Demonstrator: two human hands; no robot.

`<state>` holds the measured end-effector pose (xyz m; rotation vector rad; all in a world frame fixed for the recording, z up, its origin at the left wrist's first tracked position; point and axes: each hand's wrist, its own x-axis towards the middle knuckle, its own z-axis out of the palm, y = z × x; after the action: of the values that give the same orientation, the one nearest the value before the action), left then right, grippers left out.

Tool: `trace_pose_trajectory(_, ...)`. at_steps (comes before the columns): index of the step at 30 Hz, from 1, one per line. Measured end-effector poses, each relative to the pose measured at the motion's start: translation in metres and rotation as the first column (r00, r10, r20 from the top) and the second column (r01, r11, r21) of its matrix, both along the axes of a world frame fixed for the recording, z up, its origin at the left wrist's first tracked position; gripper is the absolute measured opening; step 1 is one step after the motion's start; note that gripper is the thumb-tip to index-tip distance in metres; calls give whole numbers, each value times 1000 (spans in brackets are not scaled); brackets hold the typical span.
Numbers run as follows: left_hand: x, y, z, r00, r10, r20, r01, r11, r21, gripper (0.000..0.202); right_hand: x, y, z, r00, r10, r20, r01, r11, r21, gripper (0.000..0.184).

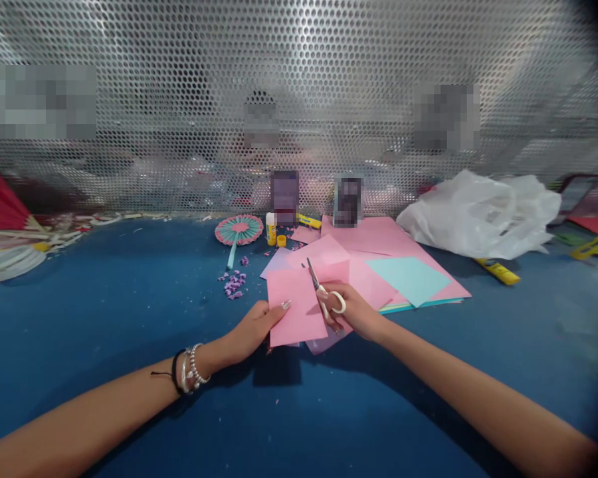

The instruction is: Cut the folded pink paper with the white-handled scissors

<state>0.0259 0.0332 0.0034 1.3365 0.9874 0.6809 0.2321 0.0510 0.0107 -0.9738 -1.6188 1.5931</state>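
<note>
My left hand (259, 325) pinches the lower left edge of a pink sheet of paper (294, 305), thumb on top, and holds it up over the table. Close to that sheet's right side, my right hand (351, 309) grips white-handled scissors (337, 303), their blades pointing up and away and slightly parted. Whether the blades touch the sheet, I cannot tell. Behind and below lie more pink and pale lilac sheets. A light blue sheet (411, 279) rests on the large pink stack (448, 282) to the right.
Beyond my hands are a pink-and-teal paper fan (238, 230), a glue stick (270, 230) with its yellow cap (282, 241), purple scraps (234, 284) and a yellow cutter (309, 222). A white plastic bag (478, 212) sits at right beside another yellow cutter (499, 271). A perforated metal panel (179, 99) stands behind.
</note>
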Motion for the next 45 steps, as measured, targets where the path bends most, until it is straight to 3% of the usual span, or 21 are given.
trace_pose_trajectory(7, -1, -3, -4, 993, -33, -114, 44, 994, 102, 49, -3, -2, -1, 998, -31, 53, 28, 998, 55, 40)
trace_pose_trajectory(15, -2, 3, -1, 997, -77, 12, 77, 996, -52, 52, 0, -1, -6, 999, -7, 35, 3, 995, 101, 39)
trace_pose_trajectory(20, -3, 6, -2, 993, -104, 61, 107, 993, -55, 54, 1, -1, -7, 999, 3, 34, -7, 993, 116, 39)
trace_pose_trajectory(32, 0, 3, 1, 994, -100, -37, 99, 995, -12, 57, -1, -3, -3, 997, -37, 72, 25, 987, 159, 37)
trace_pose_trajectory(41, 0, 1, 0, 991, -48, -124, 51, 999, 15, 55, -2, -2, -5, 998, -35, 47, 29, 991, 129, 36)
trace_pose_trajectory(45, 0, 2, 2, 984, -80, -160, 85, 996, 26, 59, -3, -3, -4, 999, -36, 28, 33, 994, 104, 34)
